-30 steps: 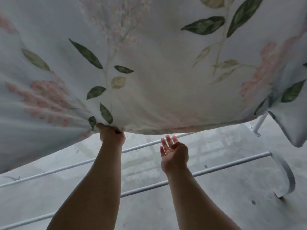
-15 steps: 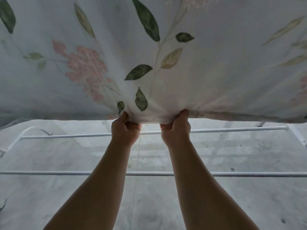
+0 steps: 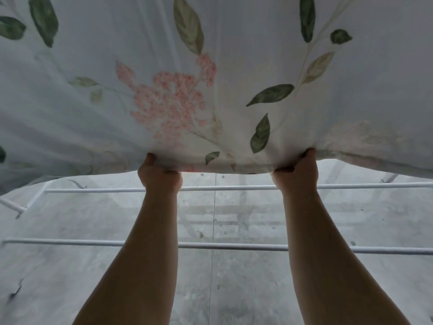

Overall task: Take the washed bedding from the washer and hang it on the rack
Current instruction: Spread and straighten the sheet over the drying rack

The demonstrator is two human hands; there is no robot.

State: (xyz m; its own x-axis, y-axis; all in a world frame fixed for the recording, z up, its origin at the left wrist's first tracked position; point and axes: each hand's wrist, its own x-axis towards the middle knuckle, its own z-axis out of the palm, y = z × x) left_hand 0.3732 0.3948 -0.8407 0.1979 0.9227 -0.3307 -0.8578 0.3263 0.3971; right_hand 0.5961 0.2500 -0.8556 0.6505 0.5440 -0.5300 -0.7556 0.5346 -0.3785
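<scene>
A grey concrete floor (image 3: 246, 292), mottled and flecked with small dark marks, lies under the rack (image 3: 21, 207). A thin straight line (image 3: 213, 219) runs along the floor beneath the rack; whether it is a seam or a string cannot be told. The rack is white metal. Its near rail (image 3: 234, 246) and far rail (image 3: 222, 188) cross the view side to side, a bent end piece joins them at the rack's left, and a slanted leg (image 3: 390, 178) shows at its right, behind the far rail. Both forearms reach over the rack and hide short stretches of both rails. Above the rack hangs the sheet (image 3: 164, 66), pale with pink flower clusters and green leaves. It fills the upper half of the view and blocks everything beyond the far rail. Its thin left part droops over the rack's left corner, which shows faintly through the cloth. Whether the sheet touches the rack anywhere cannot be told. The left hand (image 3: 159, 175) and right hand (image 3: 296, 174) are raised just above the far rail and set well apart. Each grips the sheet's lower hem, thumb on the near face and fingers curled under the cloth. The hem runs nearly level between them and slopes down toward the rack's left end.
</scene>
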